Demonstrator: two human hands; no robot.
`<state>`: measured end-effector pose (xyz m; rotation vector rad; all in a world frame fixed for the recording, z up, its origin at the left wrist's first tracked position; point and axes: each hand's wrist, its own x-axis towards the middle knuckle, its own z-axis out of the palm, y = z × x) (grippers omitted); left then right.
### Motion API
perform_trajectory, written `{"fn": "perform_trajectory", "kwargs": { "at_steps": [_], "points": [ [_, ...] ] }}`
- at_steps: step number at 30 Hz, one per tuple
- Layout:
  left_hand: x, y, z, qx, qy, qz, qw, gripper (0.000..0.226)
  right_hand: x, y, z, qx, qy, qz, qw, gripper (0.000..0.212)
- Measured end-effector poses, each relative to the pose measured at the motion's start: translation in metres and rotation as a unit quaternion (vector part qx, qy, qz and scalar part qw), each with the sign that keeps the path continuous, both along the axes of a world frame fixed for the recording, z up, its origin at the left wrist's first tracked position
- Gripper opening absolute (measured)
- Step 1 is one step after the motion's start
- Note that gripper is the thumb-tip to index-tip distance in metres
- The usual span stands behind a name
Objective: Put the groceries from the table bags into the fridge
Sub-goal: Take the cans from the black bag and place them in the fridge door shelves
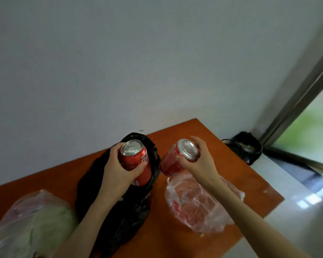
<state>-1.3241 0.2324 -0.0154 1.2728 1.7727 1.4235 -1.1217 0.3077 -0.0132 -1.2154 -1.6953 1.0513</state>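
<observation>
- The left hand (117, 174) has its grip closed around a red drink can (138, 162), fingers on the far side and thumb across the near side of the body.
- This can stands nearly upright, silver top toward the camera, its lower end inside the mouth of a black plastic bag (119, 211).
- The black bag lies crumpled on the orange-brown surface (231, 164), from near the far edge by the wall down toward the near edge.
- The right hand (199, 161) has its grip closed around a second red can (175, 159), fingers curled over the rim at the silver top and thumb under it.
- The second can is tilted, its base pointing left and down, held in the air above the surface, just right of the black bag; whether it touches that bag cannot be told.
- Under the right forearm, toward the right edge of the surface, lies a clear plastic bag with red print (199, 205); its contents look pinkish-orange, too blurred to name.
- At the near left corner of the surface lies another clear bag holding something pale green (34, 228), perhaps leafy vegetables.
- Beyond the far right corner of the surface, on the floor by a window frame (295, 105), sits a dark object (248, 148) with cords, too dim to identify.
- A plain pale wall (119, 62) rises behind the far edge.
</observation>
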Motion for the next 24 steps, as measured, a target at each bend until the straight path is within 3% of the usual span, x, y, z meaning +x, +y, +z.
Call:
{"fn": "perform_trajectory", "kwargs": {
  "at_steps": [9, 17, 24],
  "points": [
    [0.147, -0.014, 0.040, 0.035, 0.017, -0.224, 0.974, 0.066, 0.163, -0.094, 0.053, 0.018, 0.129, -0.245, 0.961, 0.056],
    [0.331, -0.061, 0.069, 0.066, 0.021, -0.367, 0.928, 0.065, 0.334, -0.216, 0.074, 0.065, 0.137, -0.376, 0.914, 0.043],
    [0.509, -0.141, 0.046, 0.053, -0.024, -0.449, 0.892, 0.065, 0.497, -0.348, 0.089, 0.100, 0.081, -0.479, 0.868, 0.042]
  ]
}}
